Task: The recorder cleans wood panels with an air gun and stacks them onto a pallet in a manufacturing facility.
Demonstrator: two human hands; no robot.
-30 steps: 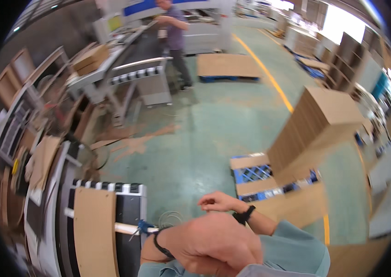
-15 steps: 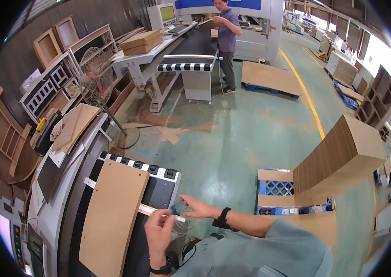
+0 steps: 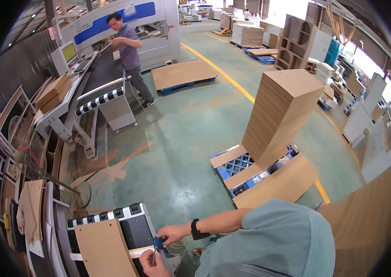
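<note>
Low in the view, my right hand (image 3: 173, 234) is closed around a small blue tool (image 3: 159, 243) with a thin metal rod. My left hand (image 3: 153, 265) is just below it, finger and thumb pinched at the rod's lower end. Both hands are beside a white rail (image 3: 141, 252) that juts out from under a tan board (image 3: 101, 247). The board lies flat on a machine bed, with small holes near its far corners. Black and white rollers (image 3: 118, 213) line the bed's far edge. Pale tubing (image 3: 179, 247) hangs in loops beside my right hand.
A tall stack of brown panels (image 3: 274, 115) stands on a blue pallet (image 3: 239, 167) to the right. Offcuts (image 3: 114, 171) lie on the green floor. A co-worker (image 3: 128, 51) stands at another machine (image 3: 105, 104). A fan (image 3: 27, 143) is at left.
My view has swung right, so the board and machine now sit lower and further left. My right hand, open before, has come to the blue tool and closed on it.
</note>
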